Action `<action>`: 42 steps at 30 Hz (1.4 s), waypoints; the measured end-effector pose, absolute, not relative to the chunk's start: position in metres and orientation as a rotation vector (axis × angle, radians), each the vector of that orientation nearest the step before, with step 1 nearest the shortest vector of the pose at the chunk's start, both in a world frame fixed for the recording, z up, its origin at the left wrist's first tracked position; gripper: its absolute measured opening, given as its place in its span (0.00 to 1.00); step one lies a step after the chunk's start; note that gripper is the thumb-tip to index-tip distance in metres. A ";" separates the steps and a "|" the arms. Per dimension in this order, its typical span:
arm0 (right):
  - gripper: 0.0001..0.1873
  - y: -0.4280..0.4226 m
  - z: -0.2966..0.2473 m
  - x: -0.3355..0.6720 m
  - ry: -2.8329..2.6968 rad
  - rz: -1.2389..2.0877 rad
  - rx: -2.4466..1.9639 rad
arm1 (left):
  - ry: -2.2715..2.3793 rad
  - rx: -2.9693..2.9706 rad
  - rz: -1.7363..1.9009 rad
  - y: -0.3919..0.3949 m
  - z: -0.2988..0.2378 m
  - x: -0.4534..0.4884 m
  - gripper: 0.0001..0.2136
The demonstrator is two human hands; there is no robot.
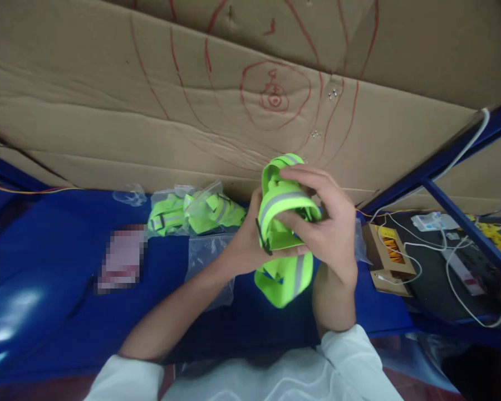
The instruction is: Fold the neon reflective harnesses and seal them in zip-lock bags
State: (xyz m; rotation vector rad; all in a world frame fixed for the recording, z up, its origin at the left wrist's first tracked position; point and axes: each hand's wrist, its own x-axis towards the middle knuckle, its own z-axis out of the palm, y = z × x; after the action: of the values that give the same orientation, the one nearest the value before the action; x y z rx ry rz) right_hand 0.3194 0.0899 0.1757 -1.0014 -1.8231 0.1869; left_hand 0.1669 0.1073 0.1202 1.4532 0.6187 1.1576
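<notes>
Hanging lengthwise downward, green strap point(287, 197) is gripped by left hand point(249, 240) and right hand point(333, 225).

Reflective strap point(278, 292): synth.-looking cloth, matt neon, w/ smooth grey stripes point(299, 272). Zip bag point(209, 256): thin clear plastic, shiny, crinkled. Tabletop point(62, 228): smooth, v. glossy, mat'l unclear. Backing panel point(108, 139): matt cardbd., creased. Carton point(372, 240): matt cardbd. too. Sleeve point(350, 351): soft matt cloth. Cable point(485, 118): smooth plastic.
</notes>
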 end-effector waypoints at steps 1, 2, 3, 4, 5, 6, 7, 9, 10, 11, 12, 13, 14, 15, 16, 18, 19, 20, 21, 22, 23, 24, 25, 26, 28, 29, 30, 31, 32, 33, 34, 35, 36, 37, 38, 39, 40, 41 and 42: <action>0.24 0.095 0.173 0.320 -1.864 0.232 -0.964 | 0.629 1.367 1.185 0.112 0.119 0.166 0.40; 0.31 0.101 0.169 0.323 -1.897 0.266 -0.938 | 0.649 1.274 1.207 0.117 0.117 0.162 0.37; 0.38 0.108 0.164 0.328 -1.928 0.283 -0.922 | 0.669 1.183 1.213 0.122 0.116 0.157 0.34; 0.42 0.115 0.159 0.333 -1.954 0.292 -0.911 | 0.684 1.099 1.197 0.126 0.114 0.152 0.29; 0.45 0.122 0.154 0.337 -1.976 0.316 -0.899 | 0.683 1.033 1.160 0.131 0.114 0.146 0.24; 0.44 0.129 0.150 0.342 -1.993 0.377 -0.884 | 0.664 0.997 1.111 0.134 0.114 0.140 0.19; 0.42 0.134 0.146 0.346 -1.995 0.471 -0.862 | 0.631 0.987 1.068 0.138 0.114 0.134 0.16; 0.36 0.141 0.142 0.353 -1.949 0.673 -0.834 | 0.559 1.042 1.025 0.144 0.117 0.121 0.13; 0.33 0.143 0.142 0.356 -1.902 0.724 -0.844 | 0.548 1.110 1.007 0.147 0.119 0.114 0.13; 0.31 0.143 0.142 0.359 -1.847 0.733 -0.878 | 0.558 1.204 0.989 0.151 0.121 0.107 0.14; 0.28 0.144 0.143 0.362 -1.794 0.715 -0.931 | 0.587 1.312 0.972 0.154 0.122 0.101 0.14; 0.26 0.144 0.143 0.365 -1.748 0.698 -0.996 | 0.626 1.425 0.957 0.158 0.121 0.094 0.16; 0.24 0.145 0.144 0.367 -1.718 0.694 -1.060 | 0.672 1.532 0.948 0.162 0.120 0.089 0.18; 0.22 0.145 0.144 0.369 -1.700 0.700 -1.114 | 0.723 1.624 0.958 0.166 0.117 0.086 0.21; 0.21 0.146 0.143 0.369 -1.694 0.712 -1.155 | 0.773 1.704 0.972 0.169 0.113 0.085 0.25; 0.18 0.147 0.142 0.369 -1.683 0.726 -1.209 | 0.859 1.830 0.977 0.173 0.102 0.087 0.34; 0.16 0.148 0.141 0.368 -1.671 0.737 -1.238 | 0.876 1.880 0.970 0.173 0.097 0.090 0.38; 0.12 0.149 0.140 0.366 -1.660 0.768 -1.277 | 0.864 1.926 0.964 0.171 0.093 0.094 0.42; 0.08 0.149 0.139 0.365 -1.653 0.815 -1.327 | 0.816 1.965 0.950 0.169 0.091 0.098 0.46; 0.06 0.150 0.138 0.364 -1.654 0.870 -1.385 | 0.745 1.994 0.932 0.166 0.089 0.102 0.50; 0.07 0.151 0.136 0.363 -1.656 0.918 -1.447 | 0.671 2.011 0.912 0.162 0.090 0.105 0.54; 0.07 0.152 0.135 0.362 -1.661 0.949 -1.506 | 0.608 2.016 0.885 0.157 0.091 0.107 0.56; 0.07 0.153 0.134 0.361 -1.664 0.956 -1.555 | 0.564 2.009 0.855 0.153 0.093 0.109 0.58; 0.07 0.154 0.133 0.360 -1.668 0.944 -1.586 | 0.539 1.993 0.825 0.149 0.095 0.111 0.59; 0.07 0.154 0.133 0.357 -1.671 0.891 -1.584 | 0.512 1.966 0.799 0.145 0.097 0.115 0.60; 0.09 0.154 0.133 0.354 -1.667 0.868 -1.548 | 0.503 1.958 0.804 0.145 0.097 0.116 0.60; 0.11 0.153 0.134 0.351 -1.655 0.849 -1.494 | 0.497 1.946 0.819 0.146 0.097 0.118 0.60; 0.14 0.152 0.134 0.349 -1.635 0.831 -1.429 | 0.501 1.927 0.839 0.147 0.096 0.119 0.61; 0.17 0.150 0.135 0.346 -1.616 0.813 -1.360 | 0.517 1.896 0.861 0.149 0.095 0.121 0.61; 0.20 0.149 0.135 0.343 -1.607 0.807 -1.295 | 0.547 1.855 0.889 0.151 0.095 0.122 0.60; 0.23 0.148 0.135 0.340 -1.609 0.817 -1.235 | 0.588 1.816 0.924 0.153 0.094 0.123 0.58; 0.26 0.148 0.134 0.338 -1.619 0.830 -1.185 | 0.634 1.783 0.963 0.154 0.094 0.124 0.54; 0.28 0.149 0.132 0.337 -1.629 0.825 -1.150 | 0.683 1.759 1.004 0.155 0.094 0.125 0.50; 0.30 0.151 0.129 0.337 -1.629 0.788 -1.135 | 0.732 1.742 1.041 0.156 0.095 0.125 0.44; 0.30 0.153 0.127 0.338 -1.614 0.715 -1.137 | 0.771 1.724 1.070 0.156 0.095 0.126 0.40; 0.30 0.155 0.124 0.341 -1.586 0.615 -1.148 | 0.795 1.697 1.087 0.156 0.096 0.126 0.36; 0.30 0.157 0.123 0.344 -1.548 0.506 -1.160 | 0.801 1.650 1.094 0.156 0.097 0.126 0.34; 0.28 0.158 0.123 0.347 -1.512 0.413 -1.174 | 0.797 1.585 1.102 0.155 0.098 0.126 0.33; 0.26 0.156 0.124 0.350 -1.491 0.352 -1.184 | 0.784 1.507 1.115 0.155 0.099 0.127 0.32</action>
State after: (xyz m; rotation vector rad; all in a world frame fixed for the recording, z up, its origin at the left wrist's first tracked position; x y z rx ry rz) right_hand 0.3503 0.1564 0.1242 -1.1842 -1.4915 0.3519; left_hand 0.1266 0.1552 0.0990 1.5075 0.7845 1.1148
